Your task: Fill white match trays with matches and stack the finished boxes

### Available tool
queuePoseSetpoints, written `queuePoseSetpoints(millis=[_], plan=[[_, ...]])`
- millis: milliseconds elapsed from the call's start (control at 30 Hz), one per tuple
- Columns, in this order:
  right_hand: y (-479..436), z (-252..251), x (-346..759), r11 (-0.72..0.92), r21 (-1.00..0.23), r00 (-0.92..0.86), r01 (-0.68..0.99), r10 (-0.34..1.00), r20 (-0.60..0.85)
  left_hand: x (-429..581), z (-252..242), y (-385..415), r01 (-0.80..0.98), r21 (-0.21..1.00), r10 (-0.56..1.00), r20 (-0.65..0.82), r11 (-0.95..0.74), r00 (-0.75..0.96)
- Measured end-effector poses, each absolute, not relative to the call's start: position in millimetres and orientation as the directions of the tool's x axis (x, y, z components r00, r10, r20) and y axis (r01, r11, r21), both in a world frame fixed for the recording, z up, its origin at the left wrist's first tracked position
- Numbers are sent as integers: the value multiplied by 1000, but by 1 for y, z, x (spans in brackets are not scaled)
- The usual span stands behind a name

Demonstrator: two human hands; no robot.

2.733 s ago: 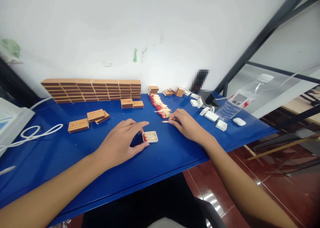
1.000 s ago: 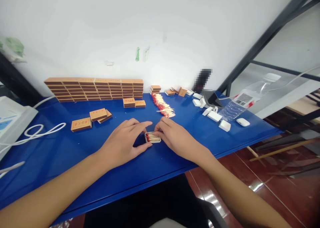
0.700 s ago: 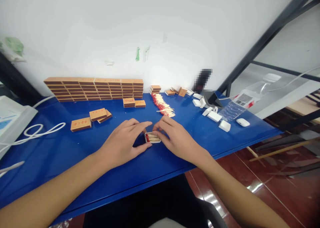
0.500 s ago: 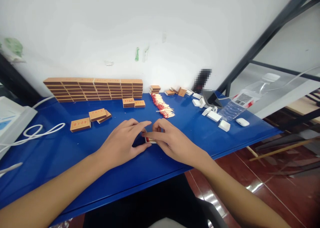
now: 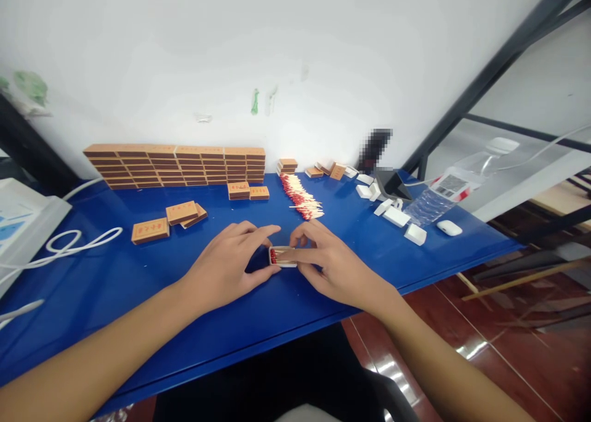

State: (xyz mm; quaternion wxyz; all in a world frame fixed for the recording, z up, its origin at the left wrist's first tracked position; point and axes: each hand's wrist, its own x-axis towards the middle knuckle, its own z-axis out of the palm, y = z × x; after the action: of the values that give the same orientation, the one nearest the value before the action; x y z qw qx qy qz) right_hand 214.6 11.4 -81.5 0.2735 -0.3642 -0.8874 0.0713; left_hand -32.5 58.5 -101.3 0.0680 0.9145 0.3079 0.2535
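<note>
A small white matchbox tray [image 5: 280, 256] filled with red-tipped matches lies on the blue table [image 5: 138, 274]. My left hand [image 5: 228, 265] grips its left end between thumb and forefinger. My right hand [image 5: 335, 265] rests against the tray's right side, fingers curled over the matches, thumb laid across them. A heap of loose red-tipped matches [image 5: 302, 199] lies just beyond my hands.
Stacked brown matchboxes [image 5: 175, 165] line the wall, with loose ones [image 5: 149, 230] at the left. White empty trays [image 5: 396, 215], a plastic bottle [image 5: 443, 191] and a white mouse [image 5: 449, 227] sit at the right. A white cable [image 5: 64, 244] and white device [image 5: 23, 215] lie at far left.
My right hand came back from the match heap to the tray and now presses on the matches in it. My left hand has stayed on the tray's left end.
</note>
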Motion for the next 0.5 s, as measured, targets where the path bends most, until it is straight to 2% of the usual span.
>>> queuePoseSetpoints(millis=[200,400,500], plan=[[5,-83,213,712,-299,-572,635,694,438,-32,-100,59,523,289,597,426,-802,680],[-8,-86,203,676,-126,-595,726,709,378,-32,-100,59,532,287,604,424,-797,675],[-6,-82,206,674,-154,-563,723,703,435,-32,-99,59,526,291,601,430,-799,674]])
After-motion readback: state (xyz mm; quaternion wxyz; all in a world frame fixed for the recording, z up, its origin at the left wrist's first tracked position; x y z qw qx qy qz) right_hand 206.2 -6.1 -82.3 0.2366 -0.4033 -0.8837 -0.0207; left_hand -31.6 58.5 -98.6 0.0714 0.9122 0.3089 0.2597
